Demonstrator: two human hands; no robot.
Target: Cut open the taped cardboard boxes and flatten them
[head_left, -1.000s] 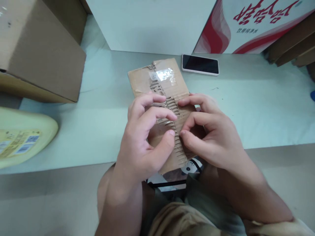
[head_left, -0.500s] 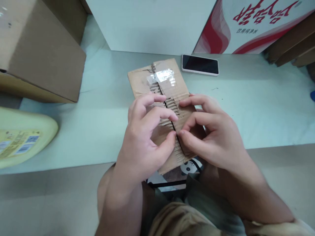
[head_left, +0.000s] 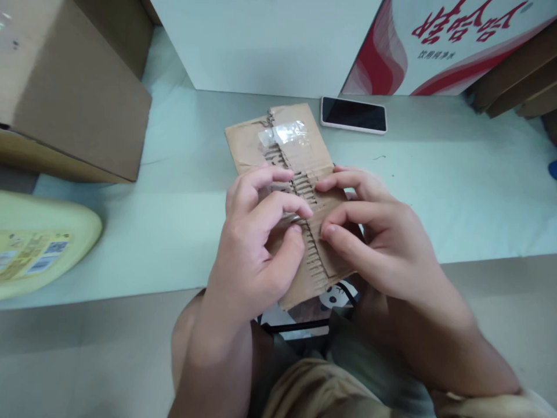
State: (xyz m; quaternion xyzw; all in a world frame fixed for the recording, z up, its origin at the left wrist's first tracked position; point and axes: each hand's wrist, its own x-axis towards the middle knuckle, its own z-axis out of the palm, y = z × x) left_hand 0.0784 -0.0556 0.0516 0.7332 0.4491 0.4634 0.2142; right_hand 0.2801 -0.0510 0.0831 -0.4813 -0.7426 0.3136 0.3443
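A brown cardboard piece (head_left: 250, 145) lies in front of me over the table's near edge, with a jagged torn seam down its middle that bares the corrugation. A strip of clear tape (head_left: 285, 132) crosses the seam near the far end. My left hand (head_left: 255, 247) grips the left half, fingers curled on top and thumb pressed beside the seam. On the right half, my right hand (head_left: 376, 238) does the same, its fingertips at the seam.
A phone (head_left: 354, 114) lies screen up just beyond the cardboard. A big brown carton (head_left: 73, 93) stands at the left, a pale yellow object (head_left: 39, 247) below it. A white box (head_left: 270, 43) and a red-and-white printed carton (head_left: 439, 46) stand behind.
The seam opened slightly half a second ago and has closed again. My left thumb slid up toward my fingers; my right thumb shifted a little right.
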